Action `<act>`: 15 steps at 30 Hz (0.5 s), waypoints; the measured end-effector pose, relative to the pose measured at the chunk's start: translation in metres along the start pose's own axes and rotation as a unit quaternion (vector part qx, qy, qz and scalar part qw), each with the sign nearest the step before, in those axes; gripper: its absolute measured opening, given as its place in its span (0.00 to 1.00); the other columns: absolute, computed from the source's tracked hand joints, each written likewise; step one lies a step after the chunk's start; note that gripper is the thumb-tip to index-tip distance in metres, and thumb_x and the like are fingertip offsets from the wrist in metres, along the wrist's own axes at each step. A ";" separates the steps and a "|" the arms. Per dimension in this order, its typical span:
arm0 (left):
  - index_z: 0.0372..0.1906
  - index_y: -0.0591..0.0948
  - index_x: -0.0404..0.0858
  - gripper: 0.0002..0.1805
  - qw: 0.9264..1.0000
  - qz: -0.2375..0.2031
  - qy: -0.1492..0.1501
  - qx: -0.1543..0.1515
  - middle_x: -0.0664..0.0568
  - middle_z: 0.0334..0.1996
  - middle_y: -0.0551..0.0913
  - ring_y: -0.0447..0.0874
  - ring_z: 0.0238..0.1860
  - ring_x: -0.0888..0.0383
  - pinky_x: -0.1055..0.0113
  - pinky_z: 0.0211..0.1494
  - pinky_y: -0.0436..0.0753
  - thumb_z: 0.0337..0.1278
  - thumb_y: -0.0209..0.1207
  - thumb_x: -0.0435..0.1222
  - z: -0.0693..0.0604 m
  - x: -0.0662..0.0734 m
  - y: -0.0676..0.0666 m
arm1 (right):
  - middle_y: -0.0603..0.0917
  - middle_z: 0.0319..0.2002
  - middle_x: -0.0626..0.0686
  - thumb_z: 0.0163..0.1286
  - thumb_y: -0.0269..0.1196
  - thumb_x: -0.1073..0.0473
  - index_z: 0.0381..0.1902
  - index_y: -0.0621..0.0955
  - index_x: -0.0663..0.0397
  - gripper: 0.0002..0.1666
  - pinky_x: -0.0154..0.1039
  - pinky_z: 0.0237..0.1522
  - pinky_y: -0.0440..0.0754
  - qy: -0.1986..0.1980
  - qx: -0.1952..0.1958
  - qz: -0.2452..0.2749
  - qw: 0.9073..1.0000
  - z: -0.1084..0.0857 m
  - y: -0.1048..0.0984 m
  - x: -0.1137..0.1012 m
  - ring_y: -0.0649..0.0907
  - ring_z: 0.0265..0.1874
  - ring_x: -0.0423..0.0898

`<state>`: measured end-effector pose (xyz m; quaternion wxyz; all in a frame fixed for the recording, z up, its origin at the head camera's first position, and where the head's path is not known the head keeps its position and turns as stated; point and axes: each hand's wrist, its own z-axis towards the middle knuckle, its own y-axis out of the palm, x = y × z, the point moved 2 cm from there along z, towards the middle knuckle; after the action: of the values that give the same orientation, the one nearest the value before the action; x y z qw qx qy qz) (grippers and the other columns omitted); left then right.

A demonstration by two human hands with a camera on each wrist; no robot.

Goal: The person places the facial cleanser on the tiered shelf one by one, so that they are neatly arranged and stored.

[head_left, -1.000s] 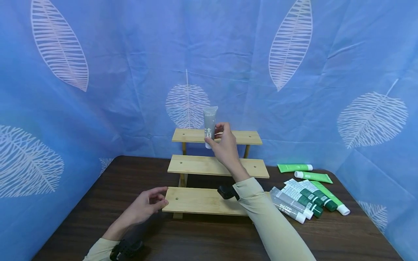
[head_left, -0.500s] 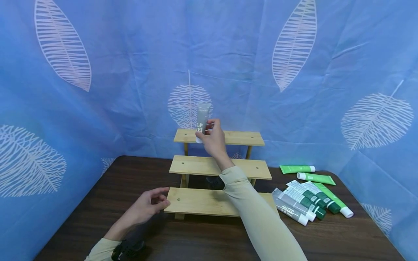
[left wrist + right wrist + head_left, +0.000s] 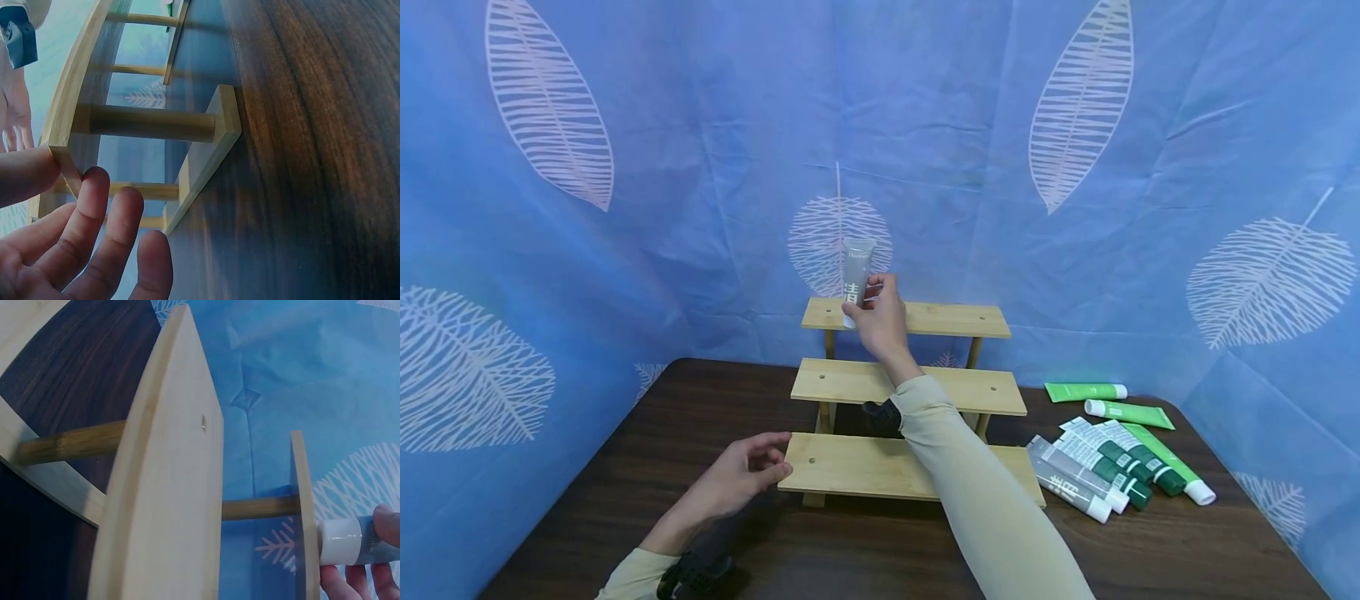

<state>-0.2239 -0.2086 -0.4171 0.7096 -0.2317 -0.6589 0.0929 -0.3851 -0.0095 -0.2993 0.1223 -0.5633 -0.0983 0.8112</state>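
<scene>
My right hand (image 3: 883, 325) pinches a grey tube with a white cap (image 3: 857, 268) between thumb and fingers. The tube stands upright, cap down, near the left end of the top board (image 3: 951, 318) of a three-step wooden display rack (image 3: 850, 467). In the right wrist view the white cap (image 3: 340, 542) is at that board's surface; whether it bears on it I cannot tell. At the lowest step's left end, my left hand (image 3: 737, 477) holds the board's edge between thumb and index finger. The left wrist view shows its other fingers (image 3: 125, 212) loosely curled beside the rack.
On the dark wooden table (image 3: 820, 554), right of the rack, lies a cluster of tubes: grey ones (image 3: 1071, 483), white-and-green ones (image 3: 1108, 454) and bright green ones (image 3: 1086, 392). A blue leaf-print cloth (image 3: 925, 125) hangs behind and at the sides.
My right hand has carried the grey tube leftward along the top board, rising slightly and then coming down a little. The left hand stays at the lowest board's end.
</scene>
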 end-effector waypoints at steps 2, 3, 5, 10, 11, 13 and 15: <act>0.68 0.72 0.24 0.29 1.000 -0.003 -0.001 -0.001 0.47 0.36 0.82 0.78 0.34 0.53 0.67 0.32 0.76 0.66 0.64 0.31 0.000 0.000 0.000 | 0.78 0.54 0.59 0.70 0.69 0.62 0.61 0.67 0.54 0.29 0.49 0.48 0.83 -0.002 0.004 -0.004 1.000 0.000 0.003 0.000 0.82 0.51 0.55; 0.68 0.72 0.24 0.29 1.000 -0.004 0.000 -0.001 0.47 0.36 0.82 0.78 0.35 0.53 0.67 0.33 0.76 0.66 0.64 0.31 0.000 0.000 0.000 | 0.79 0.54 0.58 0.69 0.69 0.62 0.61 0.67 0.54 0.29 0.49 0.48 0.83 -0.003 0.006 -0.005 1.000 0.001 0.004 0.000 0.82 0.51 0.55; 0.68 0.72 0.24 0.29 1.000 -0.005 -0.001 -0.002 0.47 0.36 0.82 0.78 0.35 0.53 0.67 0.33 0.76 0.66 0.64 0.31 0.000 0.001 0.000 | 0.79 0.53 0.59 0.69 0.70 0.62 0.59 0.68 0.55 0.28 0.50 0.48 0.83 -0.009 0.012 -0.008 1.000 0.001 0.006 0.001 0.82 0.51 0.55; 0.68 0.72 0.24 0.29 1.000 -0.002 -0.002 -0.004 0.48 0.36 0.82 0.78 0.36 0.53 0.66 0.34 0.76 0.66 0.64 0.31 0.000 0.001 0.000 | 0.79 0.53 0.60 0.69 0.70 0.62 0.57 0.69 0.57 0.25 0.50 0.51 0.82 -0.027 0.022 -0.010 0.999 0.000 0.011 0.003 0.82 0.52 0.56; 0.68 0.72 0.24 0.29 1.000 -0.001 -0.001 -0.003 0.48 0.36 0.82 0.78 0.36 0.53 0.66 0.34 0.76 0.66 0.64 0.31 0.000 0.001 0.000 | 0.79 0.54 0.61 0.69 0.70 0.62 0.57 0.69 0.57 0.25 0.50 0.52 0.82 -0.030 0.023 -0.009 0.999 0.000 0.012 0.003 0.82 0.52 0.56; 0.68 0.72 0.24 0.29 1.000 0.001 0.001 -0.002 0.48 0.36 0.82 0.78 0.36 0.53 0.66 0.34 0.76 0.66 0.64 0.31 0.000 0.000 0.000 | 0.79 0.53 0.61 0.70 0.69 0.62 0.57 0.70 0.58 0.24 0.50 0.53 0.81 -0.034 0.024 -0.011 0.999 -0.001 0.014 0.003 0.82 0.53 0.56; 0.68 0.72 0.24 0.29 1.000 0.004 0.002 -0.001 0.48 0.36 0.82 0.78 0.36 0.53 0.66 0.35 0.75 0.66 0.64 0.31 0.000 0.000 0.000 | 0.80 0.53 0.61 0.70 0.69 0.62 0.57 0.70 0.58 0.24 0.50 0.53 0.81 -0.037 0.027 -0.011 0.999 -0.001 0.016 0.002 0.82 0.52 0.56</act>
<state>-0.2242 -0.2087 -0.4173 0.7102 -0.2354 -0.6567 0.0948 -0.3858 -0.0246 -0.3064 0.1424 -0.5285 -0.0866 0.8324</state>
